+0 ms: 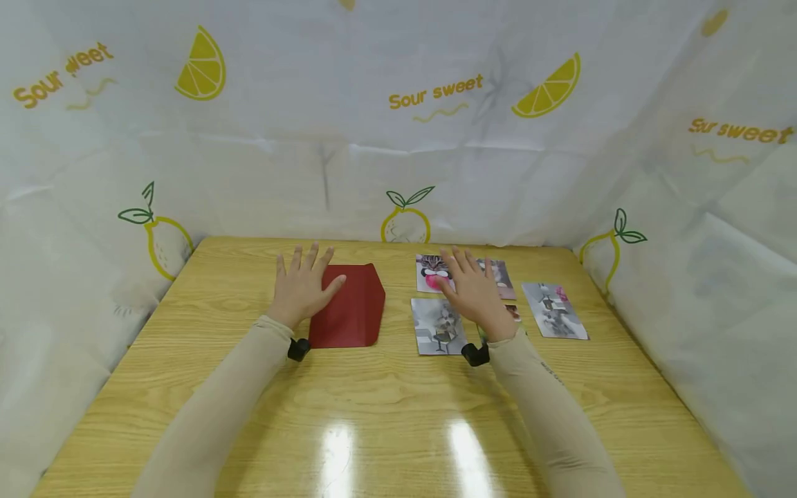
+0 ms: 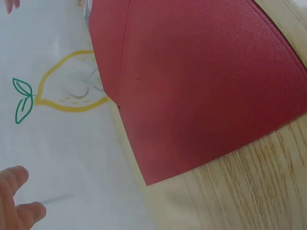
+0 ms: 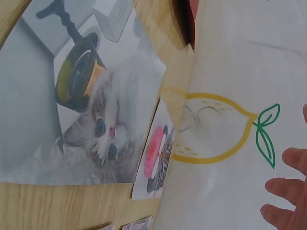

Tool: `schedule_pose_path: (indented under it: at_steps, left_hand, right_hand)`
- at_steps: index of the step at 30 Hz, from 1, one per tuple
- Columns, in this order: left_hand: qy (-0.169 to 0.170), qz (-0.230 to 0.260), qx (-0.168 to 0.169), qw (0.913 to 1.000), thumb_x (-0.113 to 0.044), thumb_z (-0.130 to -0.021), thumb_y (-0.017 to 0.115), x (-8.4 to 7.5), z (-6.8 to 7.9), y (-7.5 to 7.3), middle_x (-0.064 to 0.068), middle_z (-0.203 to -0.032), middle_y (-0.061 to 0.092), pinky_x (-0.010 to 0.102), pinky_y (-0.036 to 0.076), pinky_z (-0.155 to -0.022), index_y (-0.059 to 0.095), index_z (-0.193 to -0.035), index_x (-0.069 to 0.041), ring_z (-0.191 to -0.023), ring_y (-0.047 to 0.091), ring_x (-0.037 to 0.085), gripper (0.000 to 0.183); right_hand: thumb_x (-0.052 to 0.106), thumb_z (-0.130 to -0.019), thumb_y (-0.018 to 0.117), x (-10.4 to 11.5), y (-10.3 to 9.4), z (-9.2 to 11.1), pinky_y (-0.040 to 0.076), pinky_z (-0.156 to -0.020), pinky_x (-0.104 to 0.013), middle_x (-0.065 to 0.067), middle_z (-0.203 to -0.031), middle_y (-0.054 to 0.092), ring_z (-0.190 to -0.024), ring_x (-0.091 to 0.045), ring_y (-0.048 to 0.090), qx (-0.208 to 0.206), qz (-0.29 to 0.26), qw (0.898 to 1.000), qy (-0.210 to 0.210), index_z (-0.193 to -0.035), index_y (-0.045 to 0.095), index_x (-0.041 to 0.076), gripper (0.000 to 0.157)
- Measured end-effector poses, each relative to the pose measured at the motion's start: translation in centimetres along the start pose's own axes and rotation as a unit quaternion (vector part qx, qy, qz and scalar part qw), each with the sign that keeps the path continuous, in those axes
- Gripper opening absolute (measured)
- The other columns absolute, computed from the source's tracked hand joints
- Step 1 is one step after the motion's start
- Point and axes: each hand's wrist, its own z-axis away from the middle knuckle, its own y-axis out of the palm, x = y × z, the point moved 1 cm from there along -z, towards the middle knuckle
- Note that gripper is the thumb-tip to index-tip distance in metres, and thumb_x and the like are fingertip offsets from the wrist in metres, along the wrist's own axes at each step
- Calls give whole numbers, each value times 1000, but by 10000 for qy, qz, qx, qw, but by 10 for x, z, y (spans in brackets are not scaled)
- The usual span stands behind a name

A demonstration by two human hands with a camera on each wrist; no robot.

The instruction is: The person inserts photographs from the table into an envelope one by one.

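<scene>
While white cloth (image 1: 280,187) with lemon prints walls off the back and both sides, the wooden table (image 1: 386,415) spreads out below it, two bright streaks of light shining on its near part; across that wood come two arms in beige sleeves, the left sleeve (image 1: 218,401) and the right sleeve (image 1: 554,408), both angling inward; and there's the red envelope (image 1: 351,311), lying flat left of the table's middle, its tapered flap side facing the cards on the right!

Over at its left edge we have the left hand (image 1: 303,287), fingers spread wide, thumb stretched across the red in the head view, nothing in its grasp; matching it is the right hand (image 1: 476,290), fingers splayed above the cards, gripping nothing either; both wrist views show fingertips well apart from paper!

Now the five cards: a cat card (image 1: 429,266) with a pink patch at the back, a grey card (image 1: 501,280) just right of it, partly behind the fingers; a kitten card (image 1: 436,328) in front, a half-hidden card (image 1: 512,311) under the right wrist, and a tilted card (image 1: 554,311) out on the far right; smallest of all, a black gadget (image 1: 299,349) sits at the left wrist, its twin (image 1: 476,355) at the right.
</scene>
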Motion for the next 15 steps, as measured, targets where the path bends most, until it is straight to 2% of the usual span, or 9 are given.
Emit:
schedule_pose_path:
  at_steps: [2,5,8,10,12,15]
  left_hand:
    - [29,-46,37,10000,-67,-89,29,0,0,0,12,-154,14,61,-1,-107,17,-150,-25,-139,4,38,75]
    - [103,-14,82,9999,-63,-90,34,1,0,0,14,-153,16,58,0,-109,17,-150,-22,-139,7,38,74]
    - [189,64,130,9997,-55,-92,40,1,1,-1,17,-151,22,56,4,-110,19,-149,-19,-138,13,39,71]
    - [246,109,124,9996,-50,-92,44,1,1,-2,18,-148,27,56,9,-110,22,-149,-16,-137,19,39,69]
    - [284,136,115,9994,-45,-92,47,0,1,-2,18,-146,32,56,14,-109,24,-148,-13,-135,24,38,68]
    - [313,201,124,9992,-40,-92,50,0,3,-2,18,-144,35,55,19,-108,27,-147,-11,-132,30,37,67]
  right_hand:
    - [57,-95,26,-1,-1,1,-2,-108,-60,-13,-151,22,-139,-34,14,42,-18,10000,13,-149,20,18,66]
    - [44,-97,39,-5,-3,3,4,-109,-58,-15,-147,31,-136,-35,24,14,-107,9999,1,-146,28,14,59]
    - [33,-94,51,-12,-5,5,21,-108,-54,-16,-137,46,-126,-35,41,-250,-164,9995,-62,-140,40,11,52]
    - [27,-93,54,-20,-6,8,33,-101,-52,-16,-128,54,-115,-34,51,-500,-203,9984,-145,-135,46,9,47]
    - [25,-92,55,-28,-7,12,45,-88,-50,-16,-122,58,-104,-34,57,-675,-248,9973,-114,-133,49,8,44]
    - [23,-93,55,-44,-10,20,49,-67,-47,-18,-120,58,-87,-34,60,-697,-354,9969,109,-133,49,7,44]
